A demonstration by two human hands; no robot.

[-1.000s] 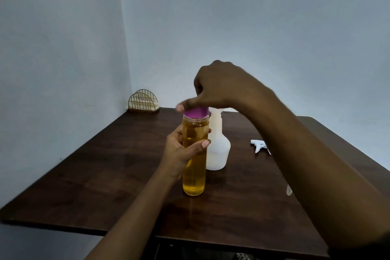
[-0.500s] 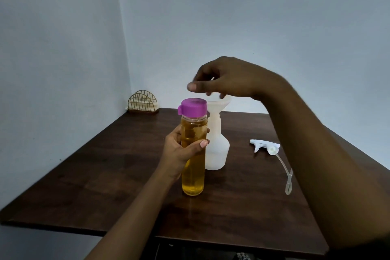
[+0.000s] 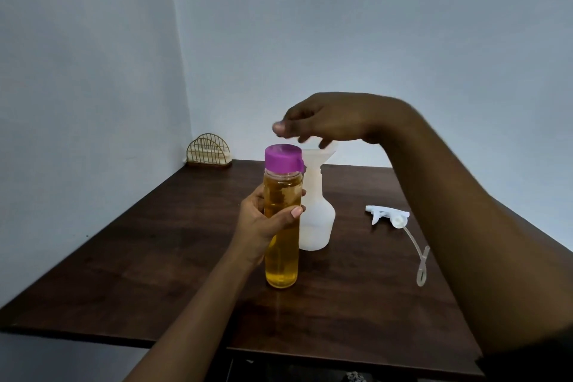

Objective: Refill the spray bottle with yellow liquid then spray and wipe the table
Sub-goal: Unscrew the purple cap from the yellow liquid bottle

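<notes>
A tall clear bottle of yellow liquid with a purple cap stands on the dark wooden table. My left hand grips its middle. My right hand hovers just above and right of the cap, fingers loosely curled and holding nothing. Right behind the bottle stands a white translucent spray bottle with a white funnel in its neck. Its trigger head with dip tube lies on the table to the right.
A gold wire napkin holder sits in the far left corner against the wall. The table's near edge runs along the bottom, and walls close in at the left and the back.
My right hand has lifted off the purple cap and moved up and to the right. The cap has turned a little. My left hand keeps the bottle in place.
</notes>
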